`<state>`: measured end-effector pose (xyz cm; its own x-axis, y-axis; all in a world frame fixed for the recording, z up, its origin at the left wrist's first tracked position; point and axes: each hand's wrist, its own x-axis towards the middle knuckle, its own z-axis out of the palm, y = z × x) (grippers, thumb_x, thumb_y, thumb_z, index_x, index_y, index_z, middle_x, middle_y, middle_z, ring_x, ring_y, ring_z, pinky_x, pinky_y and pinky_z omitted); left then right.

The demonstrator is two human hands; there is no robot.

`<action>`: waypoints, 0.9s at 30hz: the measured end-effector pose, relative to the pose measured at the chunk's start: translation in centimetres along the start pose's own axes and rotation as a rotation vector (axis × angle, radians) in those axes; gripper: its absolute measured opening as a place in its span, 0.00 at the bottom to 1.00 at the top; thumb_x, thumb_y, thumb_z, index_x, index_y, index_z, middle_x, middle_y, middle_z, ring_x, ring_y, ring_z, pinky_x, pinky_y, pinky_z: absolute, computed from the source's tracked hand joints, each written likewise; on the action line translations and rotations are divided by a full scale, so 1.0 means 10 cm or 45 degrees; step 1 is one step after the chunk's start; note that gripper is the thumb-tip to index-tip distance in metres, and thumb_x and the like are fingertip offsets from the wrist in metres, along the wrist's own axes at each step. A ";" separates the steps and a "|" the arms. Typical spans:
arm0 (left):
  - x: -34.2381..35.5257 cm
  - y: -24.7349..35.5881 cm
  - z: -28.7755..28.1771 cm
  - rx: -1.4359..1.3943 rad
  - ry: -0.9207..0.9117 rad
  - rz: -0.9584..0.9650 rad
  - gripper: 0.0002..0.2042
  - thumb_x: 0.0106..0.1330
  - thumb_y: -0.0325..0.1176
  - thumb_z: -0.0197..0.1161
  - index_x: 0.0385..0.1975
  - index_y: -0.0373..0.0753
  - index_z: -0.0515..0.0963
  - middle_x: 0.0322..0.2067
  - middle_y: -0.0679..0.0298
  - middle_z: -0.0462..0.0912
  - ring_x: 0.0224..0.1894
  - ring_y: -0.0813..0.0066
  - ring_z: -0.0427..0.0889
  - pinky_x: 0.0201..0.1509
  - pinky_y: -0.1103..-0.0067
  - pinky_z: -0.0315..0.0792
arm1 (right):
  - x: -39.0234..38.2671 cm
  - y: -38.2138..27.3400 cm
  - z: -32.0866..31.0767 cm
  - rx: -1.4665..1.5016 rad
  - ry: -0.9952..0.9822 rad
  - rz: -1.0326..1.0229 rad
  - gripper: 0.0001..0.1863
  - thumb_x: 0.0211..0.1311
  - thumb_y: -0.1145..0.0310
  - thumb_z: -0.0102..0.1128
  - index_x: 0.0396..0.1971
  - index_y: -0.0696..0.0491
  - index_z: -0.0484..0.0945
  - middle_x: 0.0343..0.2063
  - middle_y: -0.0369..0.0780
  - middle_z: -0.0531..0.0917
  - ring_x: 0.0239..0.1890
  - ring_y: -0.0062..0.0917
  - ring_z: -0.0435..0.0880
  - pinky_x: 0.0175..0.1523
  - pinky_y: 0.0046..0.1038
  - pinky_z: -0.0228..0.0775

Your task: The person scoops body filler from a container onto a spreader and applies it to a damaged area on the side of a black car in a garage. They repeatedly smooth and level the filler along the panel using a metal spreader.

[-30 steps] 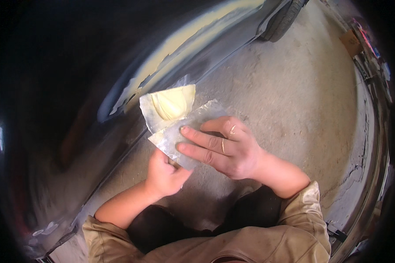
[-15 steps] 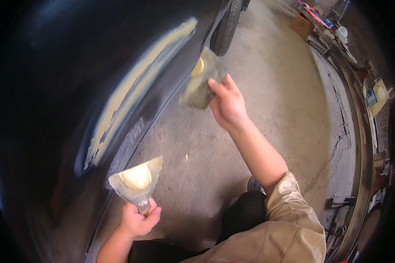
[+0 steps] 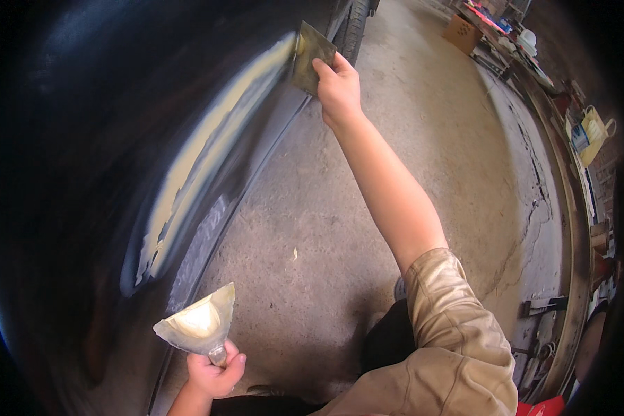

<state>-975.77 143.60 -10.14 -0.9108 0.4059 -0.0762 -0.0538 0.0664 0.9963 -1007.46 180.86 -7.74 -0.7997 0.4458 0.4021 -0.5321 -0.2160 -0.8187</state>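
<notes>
At the top centre of the frame, pinching a thin, flat spreader (image 3: pixel 317 59) in the right hand (image 3: pixel 340 90) — with the thumb on the near face, at least some fingers hidden behind, and the grip closed on the lower right part of the plate. Has its left edge right at the upper end of a pale yellow strip (image 3: pixel 201 145) on a dark car panel (image 3: pixel 69 194); cannot tell from this angle whether touching or just short of it. At the lower left, gripping a fan-shaped scraper (image 3: pixel 201 342) by its short handle in the left hand (image 3: pixel 215 374), with the fingers wrapped around, the blade flaring upward and a mound of cream-coloured paste (image 3: pixel 200 319) on its face. Looks light and springy in the case of the spreader, likely to flex under pressure; best taken by the edge away from the panel, thumb and fingers on opposite faces. Probably stiffer and a little top-heavy in the case of the scraper, so best held close below the blade and kept near level. Seems soft and sticky in the case of the paste — perhaps slippery on smeared fingers. Not fragile by appearance, either plate, though best spared nicks along the working edge.
</notes>
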 end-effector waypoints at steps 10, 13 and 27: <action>-0.07 -0.08 -0.15 -0.003 -0.037 -0.032 0.11 0.55 0.17 0.63 0.19 0.40 0.70 0.18 0.72 0.70 0.20 0.86 0.68 0.25 0.84 0.62 | -0.32 0.14 0.25 -0.469 0.080 -0.103 0.19 0.66 0.76 0.54 0.57 0.55 0.78 0.33 0.34 0.83 0.36 0.13 0.77 0.45 0.18 0.70; -0.10 -0.13 -0.21 -0.062 -0.048 -0.068 0.10 0.55 0.17 0.63 0.20 0.39 0.70 0.18 0.72 0.70 0.20 0.85 0.68 0.25 0.85 0.62 | -0.49 0.25 0.34 -0.627 0.135 -0.256 0.20 0.66 0.76 0.54 0.58 0.54 0.77 0.38 0.38 0.84 0.39 0.17 0.79 0.48 0.20 0.71; -0.26 -0.24 -0.36 -0.146 -0.078 -0.118 0.10 0.53 0.15 0.62 0.21 0.38 0.69 0.18 0.71 0.69 0.19 0.85 0.66 0.24 0.85 0.59 | -1.32 0.33 0.77 -0.748 0.118 -0.583 0.20 0.65 0.78 0.55 0.57 0.56 0.77 0.47 0.43 0.82 0.44 0.26 0.81 0.49 0.23 0.73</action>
<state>-974.74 139.15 -12.16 -0.8732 0.4580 -0.1668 -0.1861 0.0030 0.9825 -1000.85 167.56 -12.58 -0.4937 0.4568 0.7400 -0.5489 0.4963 -0.6726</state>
